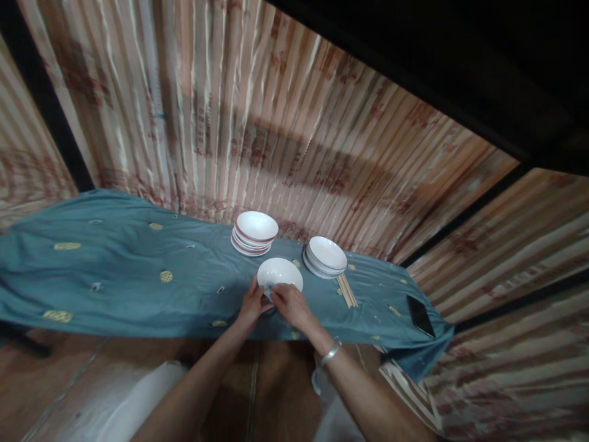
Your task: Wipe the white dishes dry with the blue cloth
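Observation:
A white bowl [281, 271] is at the front middle of the cloth-covered table, tilted slightly toward me. My left hand [251, 304] grips its near left rim, thumb over the edge. At the near rim, my right hand [291, 303] has its fingers bent inside the bowl, closed on a small pale bluish piece [268, 292] that looks like cloth or tissue. Most of that piece is hidden by the fingers. Behind the bowl to the left stands a stack of white bowls with red rims [256, 228]. Another stack of white dishes [326, 253] stands to the right.
Several wooden chopsticks [347, 291] lie beside the right stack. A black phone [420, 316] rests near the table's right end. The teal patterned tablecloth [124, 282] hangs over the front edge. A striped curtain [276, 123] and dark metal posts [50, 104] surround the table.

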Tool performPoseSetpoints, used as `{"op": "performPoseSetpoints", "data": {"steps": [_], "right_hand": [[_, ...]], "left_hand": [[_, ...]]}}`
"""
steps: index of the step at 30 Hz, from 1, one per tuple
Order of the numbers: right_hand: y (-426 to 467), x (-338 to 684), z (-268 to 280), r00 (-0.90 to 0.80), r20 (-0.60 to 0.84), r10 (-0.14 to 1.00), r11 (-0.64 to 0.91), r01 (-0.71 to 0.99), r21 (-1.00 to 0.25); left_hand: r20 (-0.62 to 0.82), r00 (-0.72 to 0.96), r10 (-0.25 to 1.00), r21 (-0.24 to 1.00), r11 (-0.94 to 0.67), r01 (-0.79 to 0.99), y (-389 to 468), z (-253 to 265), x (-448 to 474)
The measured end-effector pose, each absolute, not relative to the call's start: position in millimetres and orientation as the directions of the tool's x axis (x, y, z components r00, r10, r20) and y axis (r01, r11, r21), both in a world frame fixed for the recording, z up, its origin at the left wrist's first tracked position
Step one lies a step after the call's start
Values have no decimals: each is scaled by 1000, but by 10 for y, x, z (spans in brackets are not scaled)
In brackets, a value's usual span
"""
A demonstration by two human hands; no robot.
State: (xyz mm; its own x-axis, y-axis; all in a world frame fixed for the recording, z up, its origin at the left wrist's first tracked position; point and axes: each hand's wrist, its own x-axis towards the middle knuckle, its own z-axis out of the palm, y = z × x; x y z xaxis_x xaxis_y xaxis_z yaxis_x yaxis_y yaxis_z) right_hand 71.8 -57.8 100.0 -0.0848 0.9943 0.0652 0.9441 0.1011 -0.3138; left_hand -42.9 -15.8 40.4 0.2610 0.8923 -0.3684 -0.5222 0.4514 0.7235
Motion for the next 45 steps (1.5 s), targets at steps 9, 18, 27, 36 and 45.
{"op": "performPoseSetpoints", "data": {"steps": [9, 18, 27, 36, 45], "right_hand": [[-278, 552, 746, -45, 152, 987, 120, 835, -538], [62, 584, 773, -84, 66, 994, 106, 842, -530], [280, 680, 778, -63, 20, 998, 65, 887, -457], [294, 815, 719, -55, 21, 998, 58, 972, -228], [157, 940, 853, -59, -167, 984, 60, 998, 1]], "left_hand": [[-424, 219, 879, 725, 474, -499, -140, 434, -419], [-375, 269, 887, 719, 461, -520, -109, 400, -423], [-394, 289, 872, 684, 489, -542, -86, 376, -410], [-408, 284, 868, 683, 497, -536, -124, 474, -388], [-422, 274, 864, 679, 502, -537, -114, 476, -366]]}}
